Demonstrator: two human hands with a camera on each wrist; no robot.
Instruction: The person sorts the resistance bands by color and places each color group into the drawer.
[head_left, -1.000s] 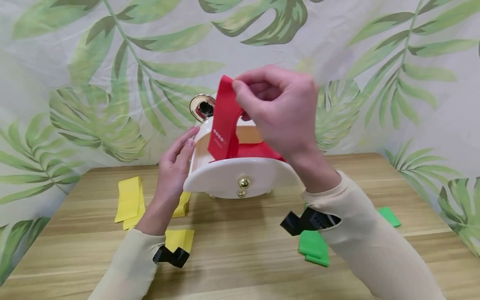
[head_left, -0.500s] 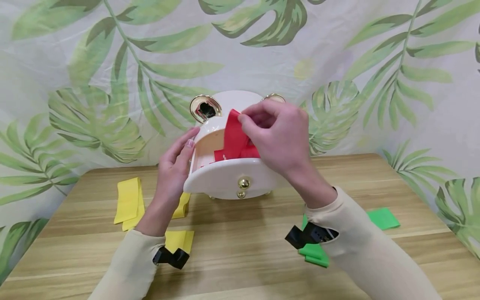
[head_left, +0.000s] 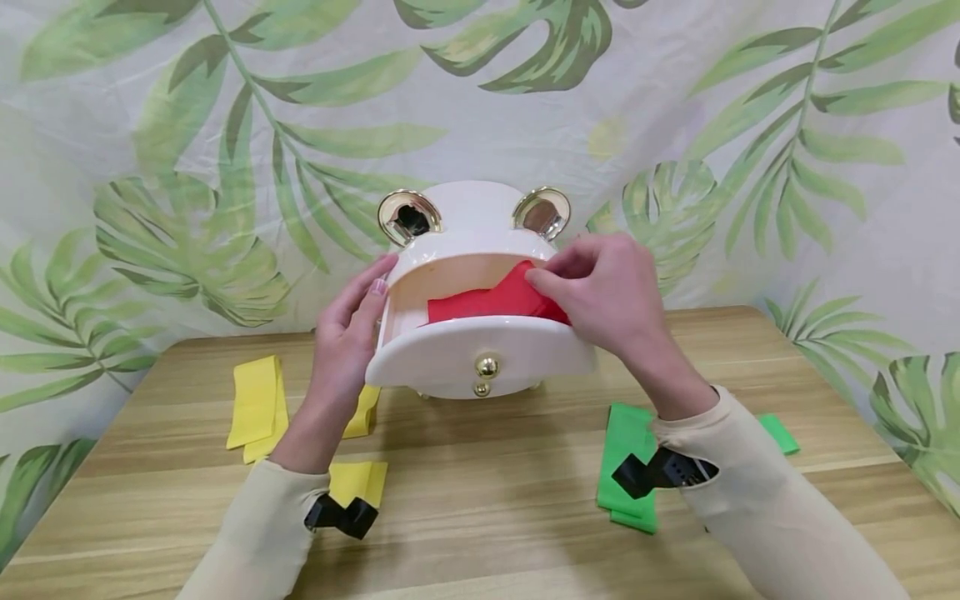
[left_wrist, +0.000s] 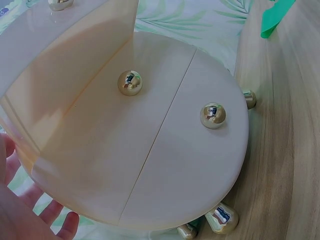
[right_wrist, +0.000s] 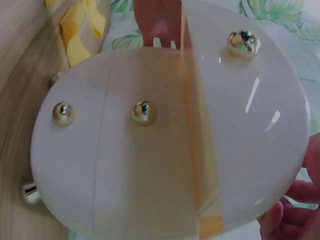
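In the head view, my right hand (head_left: 611, 287) pinches the upper end of a red resistance band (head_left: 487, 300). The band lies folded across the pulled-out top drawer (head_left: 480, 350) of a white rounded mini cabinet (head_left: 476, 212), partly hidden by the drawer front. My left hand (head_left: 345, 333) rests against the drawer's left side, thumb near its rim. The left wrist view shows its loosely extended fingers (left_wrist: 50, 212) along the cabinet's curved edge. In the right wrist view, curled fingers (right_wrist: 287, 217) show beside the drawer front (right_wrist: 255, 115); the red band is out of sight there.
Yellow bands (head_left: 255, 404) lie folded on the wooden table (head_left: 480, 500) at left, partly under my left arm. Green bands (head_left: 626, 454) lie at right, partly behind my right wrist. Gold-rimmed round ornaments (head_left: 542, 214) stick up from the cabinet top. A leaf-print cloth (head_left: 525, 125) hangs behind.
My right hand has come down from above the drawer and then shifted right, lowering the red band and laying it toward the drawer's right side. My left hand has stayed put.
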